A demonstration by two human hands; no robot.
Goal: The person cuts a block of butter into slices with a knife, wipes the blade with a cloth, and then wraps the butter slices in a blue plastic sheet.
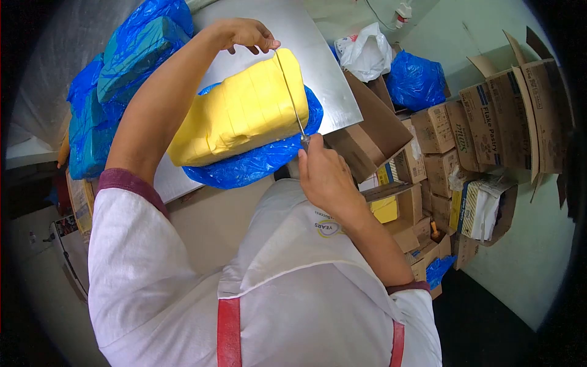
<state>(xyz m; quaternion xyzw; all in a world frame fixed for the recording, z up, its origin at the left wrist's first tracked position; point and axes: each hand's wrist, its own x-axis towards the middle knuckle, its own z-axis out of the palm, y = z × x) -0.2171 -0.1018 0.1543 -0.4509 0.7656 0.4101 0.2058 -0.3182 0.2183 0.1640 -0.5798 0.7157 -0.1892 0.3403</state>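
On the table (330, 79), the block (235, 110) sits on the sheet (244, 170), the blade (290, 92) crosses it near its right end, and the bundles (143, 61) lie to its left, one farther back and one nearer. Just beside the table's right side stands the open box (382, 131), with the carrier bag (370, 56) behind it and the tied bag (416, 79) just right of that. Nearer the person, the low box (408, 205) holds the slab (384, 210), while cartons (441, 128) stand stacked farther right, before the wall (520, 263).
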